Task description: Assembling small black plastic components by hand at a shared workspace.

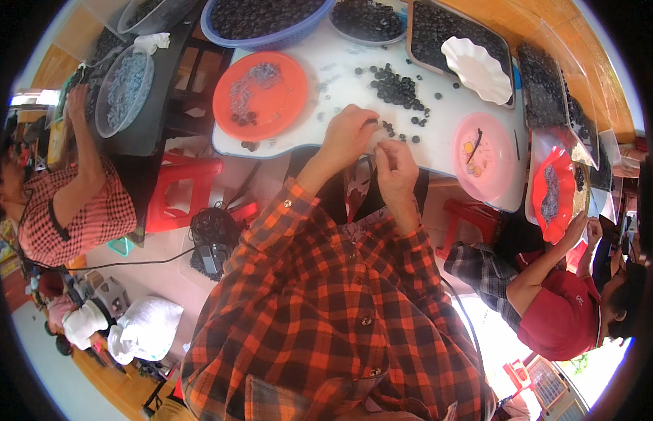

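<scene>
Pinching with left hand (349, 133) and right hand (397, 168), the latter at 4 o'clock; can't tell on what. Facing loose black pieces (397, 90) at 1 o'clock on white table (333, 67); probably handling light, firm, rolling easily; suggesting gripping opposite sides.

The head camera, the left of a worn pair, looks steeply down over the wearer's shirt (312, 302) onto the table (323, 102). The left hand (347, 132) and right hand (397, 168) show close by, at the table's near edge. Its wide fisheye also takes in floor (270, 188) before the table and the room on both sides of it, bending outward.
</scene>
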Available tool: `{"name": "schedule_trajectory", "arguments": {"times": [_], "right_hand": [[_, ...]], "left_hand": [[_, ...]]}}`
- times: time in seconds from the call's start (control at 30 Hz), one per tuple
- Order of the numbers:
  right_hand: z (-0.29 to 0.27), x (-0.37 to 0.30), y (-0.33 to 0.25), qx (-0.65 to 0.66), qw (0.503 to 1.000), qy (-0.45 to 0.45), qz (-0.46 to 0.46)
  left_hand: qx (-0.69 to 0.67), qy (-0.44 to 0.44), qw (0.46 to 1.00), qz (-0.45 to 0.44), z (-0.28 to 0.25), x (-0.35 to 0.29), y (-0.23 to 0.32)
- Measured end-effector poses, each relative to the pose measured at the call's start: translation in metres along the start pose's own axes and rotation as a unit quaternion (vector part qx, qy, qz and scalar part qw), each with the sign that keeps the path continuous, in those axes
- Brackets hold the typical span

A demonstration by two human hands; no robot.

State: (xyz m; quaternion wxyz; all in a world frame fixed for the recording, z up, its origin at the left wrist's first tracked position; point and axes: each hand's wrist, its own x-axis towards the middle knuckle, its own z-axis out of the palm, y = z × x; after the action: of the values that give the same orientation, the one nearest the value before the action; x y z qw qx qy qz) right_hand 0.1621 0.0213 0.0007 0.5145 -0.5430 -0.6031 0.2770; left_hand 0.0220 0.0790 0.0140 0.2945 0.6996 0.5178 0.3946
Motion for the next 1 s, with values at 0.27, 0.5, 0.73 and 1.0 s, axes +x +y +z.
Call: {"name": "schedule_trajectory", "arguments": {"times": [0.27, 0.5, 0.73, 1.0], "right_hand": [[-0.013, 0.009, -0.027, 0.027, 0.996, -0.046, -0.078], [-0.011, 0.003, -0.024, 0.103, 0.990, -0.099, -0.013], [-0.005, -0.003, -0.024, 0.131, 0.985, -0.097, 0.050], [-0.007, -0.006, -0.020, 0.153, 0.980, -0.105, 0.076]], "left_hand": [[-0.339, -0.097, 0.917, -0.186, -0.021, -0.039, 0.012], [-0.399, -0.056, 0.880, -0.250, -0.025, -0.050, 0.014], [-0.449, -0.014, 0.852, -0.270, -0.018, -0.058, 0.014], [-0.443, -0.023, 0.852, -0.279, -0.020, -0.060, 0.017]]}}
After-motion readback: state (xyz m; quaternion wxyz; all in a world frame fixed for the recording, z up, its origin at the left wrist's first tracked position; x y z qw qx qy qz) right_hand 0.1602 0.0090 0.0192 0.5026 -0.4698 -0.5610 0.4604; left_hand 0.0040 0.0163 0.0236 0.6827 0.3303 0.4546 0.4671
